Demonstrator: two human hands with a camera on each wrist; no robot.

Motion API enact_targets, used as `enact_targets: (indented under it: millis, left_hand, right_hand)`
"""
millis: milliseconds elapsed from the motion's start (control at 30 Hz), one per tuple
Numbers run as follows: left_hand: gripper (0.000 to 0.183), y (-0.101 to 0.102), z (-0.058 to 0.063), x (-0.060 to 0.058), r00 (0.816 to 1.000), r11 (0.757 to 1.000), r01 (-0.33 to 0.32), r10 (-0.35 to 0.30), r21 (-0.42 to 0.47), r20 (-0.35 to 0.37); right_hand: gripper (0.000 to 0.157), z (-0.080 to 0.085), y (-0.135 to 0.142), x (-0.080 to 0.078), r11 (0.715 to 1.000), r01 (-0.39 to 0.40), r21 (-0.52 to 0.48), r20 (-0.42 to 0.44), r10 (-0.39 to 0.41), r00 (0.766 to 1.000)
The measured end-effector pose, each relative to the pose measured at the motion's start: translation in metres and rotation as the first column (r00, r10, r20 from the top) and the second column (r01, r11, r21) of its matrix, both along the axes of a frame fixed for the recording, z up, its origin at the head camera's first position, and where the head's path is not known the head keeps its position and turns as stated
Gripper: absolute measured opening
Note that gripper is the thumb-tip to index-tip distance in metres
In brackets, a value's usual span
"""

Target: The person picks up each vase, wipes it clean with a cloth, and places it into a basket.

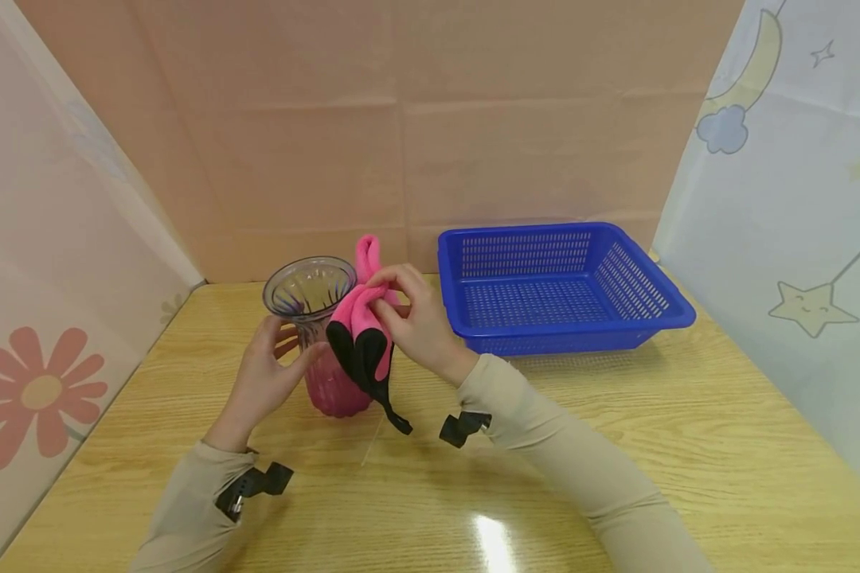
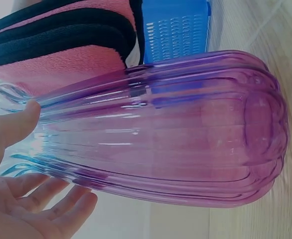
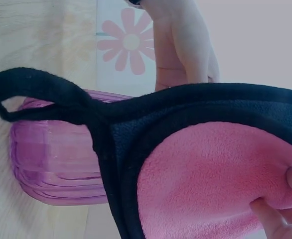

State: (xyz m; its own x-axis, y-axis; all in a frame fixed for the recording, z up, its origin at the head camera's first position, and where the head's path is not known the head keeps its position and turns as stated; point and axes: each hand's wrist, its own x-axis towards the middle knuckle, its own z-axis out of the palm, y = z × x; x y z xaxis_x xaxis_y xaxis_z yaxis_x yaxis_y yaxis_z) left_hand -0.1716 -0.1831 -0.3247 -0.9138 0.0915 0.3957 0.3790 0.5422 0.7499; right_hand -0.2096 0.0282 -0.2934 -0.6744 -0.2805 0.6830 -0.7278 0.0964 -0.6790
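A tall ribbed glass vase stands on the table, pink at the base and clear bluish at its flared rim. My left hand holds it by the neck, thumb on one side and fingers on the other. Just right of the vase, my right hand pinches a folded pink cloth with black edging. In the right wrist view the fleecy cloth shows a black hanging loop at its corner. The cloth hangs in front of part of the vase.
A blue perforated plastic basket sits at the back right of the wood-grain table. An orange-pink sheet covers the back, and patterned panels stand at left and right.
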Motion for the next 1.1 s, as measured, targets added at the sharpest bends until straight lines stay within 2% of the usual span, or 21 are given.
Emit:
enact_targets:
  millis: [233, 500, 633, 833, 1100]
  left_hand:
    - [0.068, -0.002, 0.004, 0.001, 0.998, 0.999, 0.038, -0.036, -0.019, 0.059]
    - [0.064, -0.004, 0.005, 0.0, 0.996, 0.996, 0.068, -0.065, -0.05, 0.053]
    - [0.063, -0.004, 0.005, 0.0, 0.996, 0.997, 0.058, -0.054, -0.056, 0.07]
    - [0.062, -0.002, 0.006, 0.002, 0.995, 0.998, 0.03, -0.024, -0.057, 0.097]
    - [0.061, -0.001, 0.004, 0.001, 0.996, 0.999, 0.019, -0.015, -0.049, 0.092]
  right_hand:
    - [0.017, 0.002, 0.001, -0.001, 1.0, -0.008, 0.001, 0.011, 0.008, 1.0]
    - [0.016, -0.002, 0.0, 0.0, 0.999, 0.002, 0.035, 0.046, -0.003, 0.999]
    - [0.016, -0.007, -0.002, -0.001, 0.997, -0.007, 0.075, 0.063, 0.002, 0.998]
    - [0.014, -0.017, -0.006, -0.002, 0.993, 0.01, 0.12, 0.017, -0.012, 1.0]
    - [0.013, -0.024, -0.009, 0.0, 0.986, -0.025, 0.168, 0.087, 0.01, 0.996]
